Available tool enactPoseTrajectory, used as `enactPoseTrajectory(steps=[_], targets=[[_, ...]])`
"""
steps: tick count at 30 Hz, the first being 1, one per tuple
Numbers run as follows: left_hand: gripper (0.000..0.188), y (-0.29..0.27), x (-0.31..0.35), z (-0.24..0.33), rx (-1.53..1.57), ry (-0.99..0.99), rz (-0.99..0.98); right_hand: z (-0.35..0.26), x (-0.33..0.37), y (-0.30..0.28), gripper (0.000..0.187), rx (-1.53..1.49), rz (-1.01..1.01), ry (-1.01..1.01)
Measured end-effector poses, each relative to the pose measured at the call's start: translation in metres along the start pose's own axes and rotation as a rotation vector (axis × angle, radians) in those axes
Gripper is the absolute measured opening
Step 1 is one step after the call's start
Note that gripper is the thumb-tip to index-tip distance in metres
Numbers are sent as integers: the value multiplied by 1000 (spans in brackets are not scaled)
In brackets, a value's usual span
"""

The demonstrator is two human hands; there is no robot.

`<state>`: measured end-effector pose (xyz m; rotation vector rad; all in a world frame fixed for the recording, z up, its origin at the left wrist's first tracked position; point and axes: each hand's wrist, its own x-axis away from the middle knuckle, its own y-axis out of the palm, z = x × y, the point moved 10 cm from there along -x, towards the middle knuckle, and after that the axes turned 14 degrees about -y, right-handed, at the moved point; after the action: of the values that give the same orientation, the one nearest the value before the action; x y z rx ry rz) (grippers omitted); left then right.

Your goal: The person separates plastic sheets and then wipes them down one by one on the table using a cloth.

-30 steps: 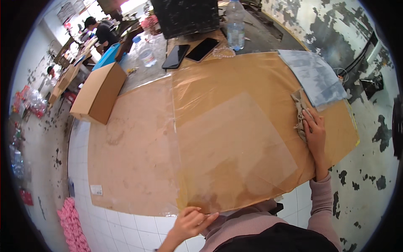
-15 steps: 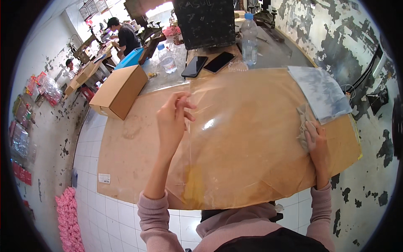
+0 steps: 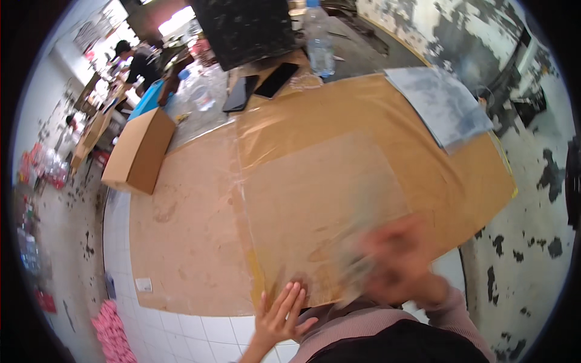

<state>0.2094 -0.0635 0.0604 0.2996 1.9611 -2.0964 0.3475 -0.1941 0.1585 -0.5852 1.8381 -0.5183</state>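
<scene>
A clear plastic sheet (image 3: 321,206) lies flat on a brown board (image 3: 181,242) that covers the table. My left hand (image 3: 279,313) rests at the sheet's near edge, palm down with the fingers spread. My right hand (image 3: 396,257) is blurred by motion over the sheet's near right corner. A greyish wad of cloth (image 3: 356,266) smears along its left side and seems to be held in it.
A stack of grey sheets (image 3: 439,103) lies at the far right of the board. Two dark phones (image 3: 242,94) and a water bottle (image 3: 318,42) sit at the back. A cardboard box (image 3: 139,151) stands at the left. People (image 3: 133,60) work far behind.
The sheet, lifted by my left hand half a second ago, now lies flat. My left hand dropped to the near edge. My right hand swept from the right edge toward me with the cloth.
</scene>
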Motion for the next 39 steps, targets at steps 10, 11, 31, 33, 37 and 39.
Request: enactPoseTrajectory(steps=[10,11,31,33,37,39], targets=[[12,25,16,-5,-216,-150,497,6,40,103,28,-80,-363,-160],[6,21,17,-7,-194,-191,541,28,52,84,27,-45,-389,-81],[21,74,81,-6,-131,-321,733,0,-48,216,31,2,-475,-806],[23,51,60,-2,-121,-386,701,72,-89,231,30,125,-390,-622],[24,34,38,-5,-38,-381,692,166,-139,217,31,334,-311,-291],[24,24,34,-3,-34,-370,728,162,-140,214,29,349,-420,-402]])
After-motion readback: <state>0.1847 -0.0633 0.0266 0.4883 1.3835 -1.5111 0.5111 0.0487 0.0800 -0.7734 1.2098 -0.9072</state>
